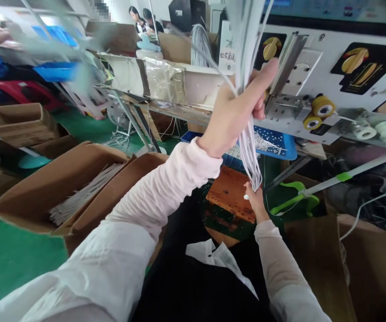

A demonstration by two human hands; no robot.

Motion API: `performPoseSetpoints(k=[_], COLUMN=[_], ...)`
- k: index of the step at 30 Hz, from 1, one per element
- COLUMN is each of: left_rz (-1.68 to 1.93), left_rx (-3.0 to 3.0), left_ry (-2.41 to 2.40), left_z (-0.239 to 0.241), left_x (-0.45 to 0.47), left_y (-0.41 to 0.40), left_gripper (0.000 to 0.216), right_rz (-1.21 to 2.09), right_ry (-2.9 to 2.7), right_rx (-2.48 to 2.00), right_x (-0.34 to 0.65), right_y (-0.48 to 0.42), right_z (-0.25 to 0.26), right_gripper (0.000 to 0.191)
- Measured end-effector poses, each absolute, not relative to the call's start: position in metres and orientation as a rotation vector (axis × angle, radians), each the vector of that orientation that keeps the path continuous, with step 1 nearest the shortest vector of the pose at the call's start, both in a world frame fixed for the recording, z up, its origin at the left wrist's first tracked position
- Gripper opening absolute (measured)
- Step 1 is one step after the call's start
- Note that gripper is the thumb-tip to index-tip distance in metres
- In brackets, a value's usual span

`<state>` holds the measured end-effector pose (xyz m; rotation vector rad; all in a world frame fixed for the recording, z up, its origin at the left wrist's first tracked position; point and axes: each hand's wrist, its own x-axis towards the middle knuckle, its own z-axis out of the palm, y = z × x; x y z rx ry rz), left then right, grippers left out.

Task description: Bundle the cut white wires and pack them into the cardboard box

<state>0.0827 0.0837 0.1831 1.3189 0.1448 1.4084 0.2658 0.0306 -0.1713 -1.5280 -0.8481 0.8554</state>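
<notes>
A bundle of long white wires (249,147) runs between my two hands. High up, in front of the machine, my left hand (235,107) is wrapped around the bundle, and the wires rise past it out of the top of view. Lower down, my right hand (256,199) grips the gathered bottom end, with small white tips poking out beside the fingers. Just right of my left hand is the machine's grey panel (327,42) with yellow knobs and yellow rollers (323,107). A blue tray (288,147) of small white bits sits behind the wires.
To the left, an open cardboard box (32,210) holds cut wires (82,197). A wooden stool (231,194) stands below my hands. At right are a green-and-white stand (343,176) and another cardboard box (320,255). A wire coil (200,47) rests behind the bench; people sit farther back.
</notes>
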Motion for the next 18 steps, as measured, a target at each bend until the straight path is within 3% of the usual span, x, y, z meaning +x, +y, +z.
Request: performPoseSetpoints(k=[3,8,18], left_rz=[1.423,1.47,1.68], left_rx=[1.221,0.999,0.716], left_ry=[0.283,0.479,0.59], left_z=[0.158,0.124,0.073], left_x=[0.068,0.045,-0.016], left_y=[0.091,0.105,0.1], left_gripper=[0.037,0.053,0.048], right_rz=[0.837,0.758,0.661], right_ry=[-0.859,-0.809,-0.984], right_rx=[-1.571,-1.635,-1.78], right_x=[0.268,0.267,0.271], right_y=[0.033,0.036,0.028], right_z=[-0.19,-0.21,-0.198], right_gripper=[0.042,0.037,0.022])
